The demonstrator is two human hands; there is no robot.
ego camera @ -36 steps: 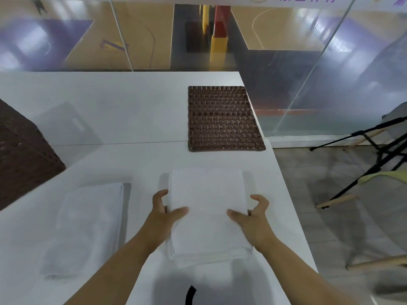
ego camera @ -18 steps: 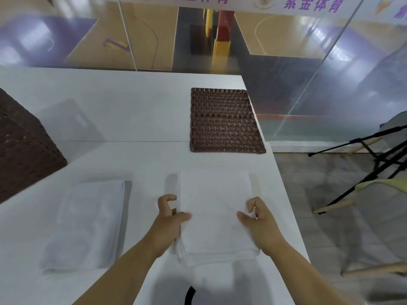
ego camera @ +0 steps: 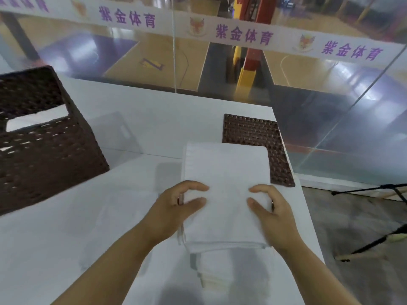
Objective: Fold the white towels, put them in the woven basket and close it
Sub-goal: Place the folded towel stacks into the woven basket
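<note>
While both forearms reach forward from the bottom of the view, the left hand [ego camera: 176, 208] and right hand [ego camera: 271, 208] grip the two long sides of a folded white towel [ego camera: 226, 172], one hand to each side at about the same height. On each hand the thumb and forefinger lie curled on the top face, and the other fingers [ego camera: 259, 188] wrap round the edge, so both hands are closed on the cloth. The wrists angle inward toward each other.

The towel is a neat rectangle. Its long axis runs away from the person, with a short edge nearest the body and the far short edge pointing toward the glass wall [ego camera: 330, 106]. Its far right corner covers the near left corner of the flat woven lid [ego camera: 253, 130], which lies at the right edge of the white tabletop [ego camera: 154, 119]. A grey shadow sits under the near end, so the towel seems to be held a little above the tabletop, though motion blur makes this hard to judge.

The dark woven basket [ego camera: 44, 150] stands at the left, well apart from the towel, and something white shows through its handle slot. A second folded towel [ego camera: 123, 221] lies faint and blurred on the tabletop, just left of the left hand.
</note>
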